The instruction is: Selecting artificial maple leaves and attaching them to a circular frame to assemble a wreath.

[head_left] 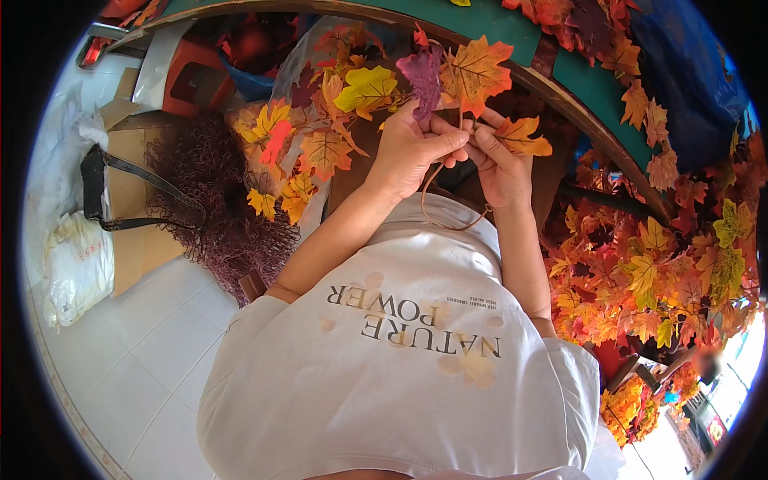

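An artificial maple leaf garland in yellow, orange, red and purple trails off to the left of my hands. My left hand is closed on its stem, thumb against fingers. Close beside it, my right hand pinches the same garland, the thumb tip nearly meeting the left thumb. A large orange leaf and a purple leaf stick up above the fingers. Another orange leaf shows by my right fingers. Below the hands hangs a loop of bare brown stem. My fingers partly hide the spot they grip.
A green table with a brown edge curves across the front. Heaped leaf garlands fill the right side. To the left are a bundle of dark purple wiry stems, a cardboard box, a red stool and white plastic bags.
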Demonstrator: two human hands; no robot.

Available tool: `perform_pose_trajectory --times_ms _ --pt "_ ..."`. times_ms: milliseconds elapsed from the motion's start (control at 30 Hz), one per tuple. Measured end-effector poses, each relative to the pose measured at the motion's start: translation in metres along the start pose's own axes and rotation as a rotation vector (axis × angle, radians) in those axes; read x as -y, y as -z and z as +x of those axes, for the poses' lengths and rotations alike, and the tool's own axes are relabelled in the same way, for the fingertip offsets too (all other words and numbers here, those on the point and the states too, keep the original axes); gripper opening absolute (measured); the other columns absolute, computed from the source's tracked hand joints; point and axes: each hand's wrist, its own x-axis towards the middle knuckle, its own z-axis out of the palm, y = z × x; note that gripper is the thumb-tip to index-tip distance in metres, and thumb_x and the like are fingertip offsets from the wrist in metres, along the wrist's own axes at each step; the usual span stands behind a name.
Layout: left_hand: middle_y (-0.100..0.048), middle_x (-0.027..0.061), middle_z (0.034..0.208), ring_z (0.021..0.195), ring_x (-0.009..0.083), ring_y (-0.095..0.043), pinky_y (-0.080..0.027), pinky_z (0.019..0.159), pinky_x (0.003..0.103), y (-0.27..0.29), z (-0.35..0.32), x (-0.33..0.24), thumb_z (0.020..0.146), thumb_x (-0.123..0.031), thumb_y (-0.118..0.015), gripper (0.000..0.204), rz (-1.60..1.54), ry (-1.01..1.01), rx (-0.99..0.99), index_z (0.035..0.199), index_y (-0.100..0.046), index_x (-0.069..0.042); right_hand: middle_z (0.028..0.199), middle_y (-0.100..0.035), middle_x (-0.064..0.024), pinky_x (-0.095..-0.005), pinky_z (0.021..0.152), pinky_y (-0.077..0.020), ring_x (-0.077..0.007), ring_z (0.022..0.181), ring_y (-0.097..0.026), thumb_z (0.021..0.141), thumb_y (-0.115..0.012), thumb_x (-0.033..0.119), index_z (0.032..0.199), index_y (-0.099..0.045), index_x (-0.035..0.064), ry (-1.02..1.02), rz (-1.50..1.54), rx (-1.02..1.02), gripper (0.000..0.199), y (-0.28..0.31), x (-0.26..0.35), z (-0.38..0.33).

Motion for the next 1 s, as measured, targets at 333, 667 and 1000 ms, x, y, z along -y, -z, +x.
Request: perform_pose_trajectory --times_ms 333,667,1000 --pt "-0.063 0.009 0.077 0.063 0.0144 -0.063 -0.049 0.051 0.022 0.003 0.003 0.005 0.08 0.002 -0.065 0.034 0.034 0.013 0.01 0.112 -0.053 0.002 0.098 -0.065 -0.0169 -0.0288 0.076 -0.0571 -0.0214 0.088 -0.066 0.086 -0.058 0.0 0.116 -0.05 -0.0066 -0.078 0.073 0.02 0.031 0.007 -0.003 0.003" --pt "-0.064 0.0104 0.079 0.064 0.0165 -0.064 -0.05 0.051 0.024 0.008 0.004 0.009 0.079 0.002 -0.067 0.033 0.024 0.034 -0.004 0.109 -0.054 0.002 0.098 -0.064 -0.0159 -0.0325 0.078 -0.0565 -0.0222 0.09 -0.064 0.085 -0.059 -0.001 0.115 -0.05 -0.007 -0.044 -0.021 0.015 0.032 0.005 -0.003 0.0" --pt "-0.063 0.0097 0.078 0.063 0.0156 -0.063 -0.05 0.052 0.023 0.009 0.005 0.012 0.08 0.002 -0.066 0.027 0.026 -0.009 -0.002 0.105 -0.058 0.005 0.095 -0.066 -0.0141 -0.0278 0.076 -0.0542 -0.0175 0.086 -0.064 0.081 -0.065 -0.003 0.108 -0.055 -0.007 0.087 -0.293 -0.008 0.03 0.001 0.001 -0.002"
